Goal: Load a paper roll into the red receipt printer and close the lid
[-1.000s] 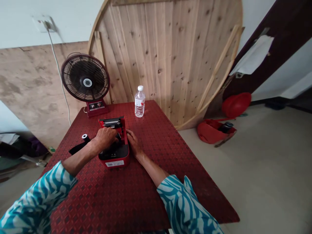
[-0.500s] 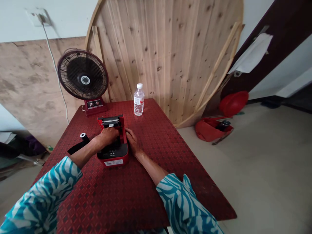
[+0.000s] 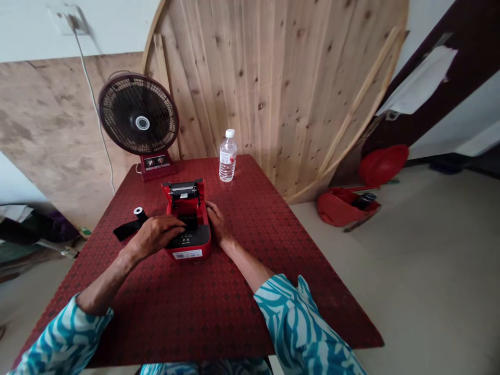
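Observation:
A small red and black printer (image 3: 191, 242) sits on the table with its lid (image 3: 183, 190) raised, showing rollers under the lid and a dark compartment inside. My left hand (image 3: 156, 233) reaches over the printer's left edge, fingers stretched out above the compartment and black front panel; I see nothing held in it. Against the printer's right side, my right hand (image 3: 217, 223) is gripping the casing, its fingertips partly hidden. Left of the printer lies a black roll (image 3: 139, 213) with a white end, a strip of black film (image 3: 127, 229) spread from it, close to my left wrist.
The red patterned table (image 3: 250, 297) carries a fan (image 3: 138, 117) at its back left and a water bottle (image 3: 227, 159) behind the printer. A round wooden board (image 3: 269, 88) leans on the wall. On the floor at right are a red container (image 3: 336, 208) and a red basin (image 3: 383, 164).
My left hand has drawn back from deep inside the printer toward its front left, and its fingers have straightened. The compartment shows more now. My right hand stays at the printer's side.

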The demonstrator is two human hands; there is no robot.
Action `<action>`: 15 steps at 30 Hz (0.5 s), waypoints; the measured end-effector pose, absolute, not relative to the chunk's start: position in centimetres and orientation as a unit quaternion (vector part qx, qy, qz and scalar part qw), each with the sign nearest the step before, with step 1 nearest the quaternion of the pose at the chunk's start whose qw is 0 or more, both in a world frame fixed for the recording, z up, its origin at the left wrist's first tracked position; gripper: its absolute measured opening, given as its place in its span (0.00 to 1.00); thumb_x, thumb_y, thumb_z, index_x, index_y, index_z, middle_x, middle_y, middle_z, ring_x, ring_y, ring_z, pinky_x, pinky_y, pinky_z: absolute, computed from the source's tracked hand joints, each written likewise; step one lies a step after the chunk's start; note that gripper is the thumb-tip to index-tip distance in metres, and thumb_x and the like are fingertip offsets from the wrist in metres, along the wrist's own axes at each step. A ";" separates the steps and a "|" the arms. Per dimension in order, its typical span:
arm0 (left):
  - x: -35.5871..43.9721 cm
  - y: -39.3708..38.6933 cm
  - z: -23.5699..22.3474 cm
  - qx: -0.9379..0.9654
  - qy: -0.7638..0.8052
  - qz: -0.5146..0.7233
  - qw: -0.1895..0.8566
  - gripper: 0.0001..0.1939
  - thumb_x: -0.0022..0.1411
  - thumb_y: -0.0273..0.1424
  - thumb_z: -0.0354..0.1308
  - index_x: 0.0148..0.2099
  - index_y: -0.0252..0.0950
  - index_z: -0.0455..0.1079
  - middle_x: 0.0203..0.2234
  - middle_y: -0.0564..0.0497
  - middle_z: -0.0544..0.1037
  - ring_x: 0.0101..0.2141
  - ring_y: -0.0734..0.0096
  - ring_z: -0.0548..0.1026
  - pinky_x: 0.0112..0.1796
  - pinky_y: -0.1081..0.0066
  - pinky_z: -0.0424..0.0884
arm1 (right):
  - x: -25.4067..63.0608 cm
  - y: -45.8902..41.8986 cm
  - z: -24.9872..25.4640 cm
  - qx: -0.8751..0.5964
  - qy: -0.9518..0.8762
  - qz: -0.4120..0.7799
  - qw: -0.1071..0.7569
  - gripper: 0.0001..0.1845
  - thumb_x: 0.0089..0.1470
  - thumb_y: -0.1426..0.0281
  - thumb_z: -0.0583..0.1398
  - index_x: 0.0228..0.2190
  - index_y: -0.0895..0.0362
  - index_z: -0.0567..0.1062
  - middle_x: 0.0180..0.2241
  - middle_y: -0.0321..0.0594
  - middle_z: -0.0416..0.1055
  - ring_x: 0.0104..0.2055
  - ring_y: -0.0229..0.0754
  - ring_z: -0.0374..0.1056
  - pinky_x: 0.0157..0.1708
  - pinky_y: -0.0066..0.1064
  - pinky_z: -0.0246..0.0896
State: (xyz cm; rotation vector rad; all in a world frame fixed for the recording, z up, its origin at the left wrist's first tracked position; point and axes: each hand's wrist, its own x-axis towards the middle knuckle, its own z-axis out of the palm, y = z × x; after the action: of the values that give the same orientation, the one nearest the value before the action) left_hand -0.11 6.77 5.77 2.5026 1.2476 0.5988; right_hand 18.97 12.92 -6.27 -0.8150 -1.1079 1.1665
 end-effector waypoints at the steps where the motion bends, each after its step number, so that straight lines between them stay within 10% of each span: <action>1: 0.1 6.7 5.6 0.869 0.425 0.222 0.124 0.15 0.66 0.37 0.50 0.42 0.40 0.77 0.35 0.50 0.82 0.36 0.67 0.79 0.38 0.71 0.72 | 18.9 13.0 -6.4 -0.353 -0.480 0.510 0.621 0.19 0.53 0.57 0.57 0.44 0.50 0.75 0.47 0.36 0.75 0.53 0.44 0.66 0.56 0.38 0.57; 15: 0.1 3.4 3.6 0.888 0.353 0.293 -0.019 0.09 0.67 0.29 0.52 0.44 0.39 0.74 0.40 0.48 0.79 0.40 0.68 0.75 0.42 0.64 0.66 | 19.0 14.3 -5.2 -0.375 -0.452 0.522 0.619 0.28 0.54 0.50 0.53 0.52 0.49 0.68 0.52 0.39 0.71 0.53 0.46 0.67 0.54 0.44 0.61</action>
State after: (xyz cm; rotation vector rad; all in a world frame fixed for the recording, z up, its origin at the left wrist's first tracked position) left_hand 0.07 3.40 3.58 2.8253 1.1220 0.9317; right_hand 18.98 14.31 -5.18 -0.8617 -1.0404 1.2008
